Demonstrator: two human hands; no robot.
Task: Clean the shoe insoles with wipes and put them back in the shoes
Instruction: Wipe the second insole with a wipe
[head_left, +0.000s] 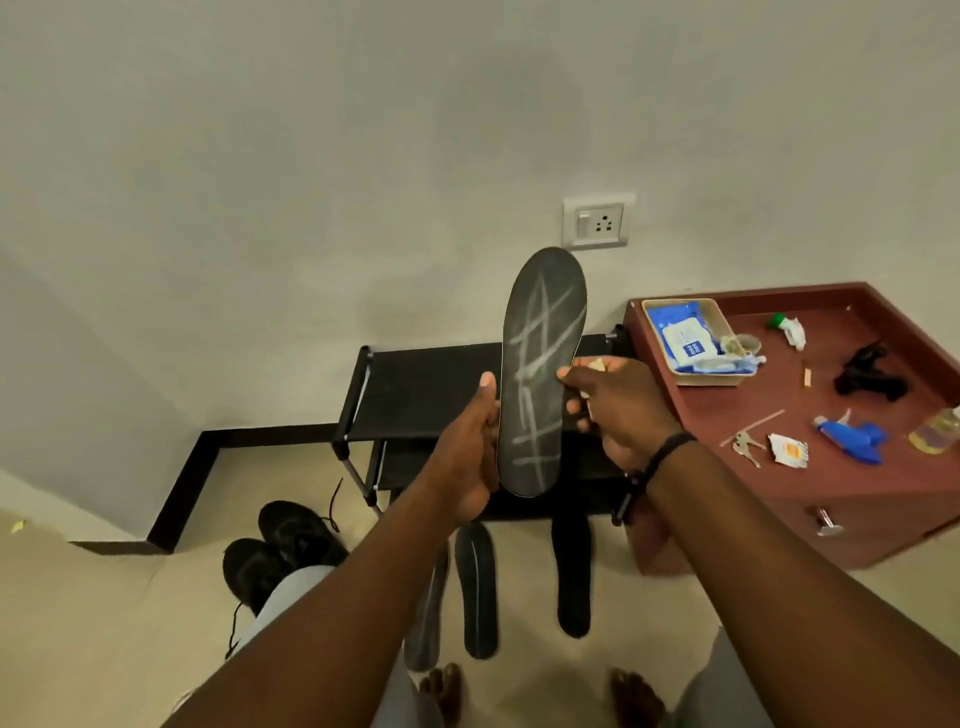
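Observation:
I hold a dark insole (540, 364) upright in front of me, its grey streaked underside facing the camera. My left hand (467, 457) grips its left edge near the heel. My right hand (618, 410) pinches its right edge, with a small pale scrap, perhaps a wipe, showing behind the fingers. Three more insoles (475, 592) lie on the floor below, one partly hidden by my left arm. A pair of black shoes (280, 551) sits on the floor at the left. A blue pack of wipes (683, 338) lies in a beige tray (722, 382) on the cabinet.
A black shoe rack (415, 384) stands against the wall behind the insole. A red-brown cabinet (810, 467) at the right carries keys, a blue spray bottle (852, 436), a black object and small packets. My bare feet (634, 696) are at the bottom edge.

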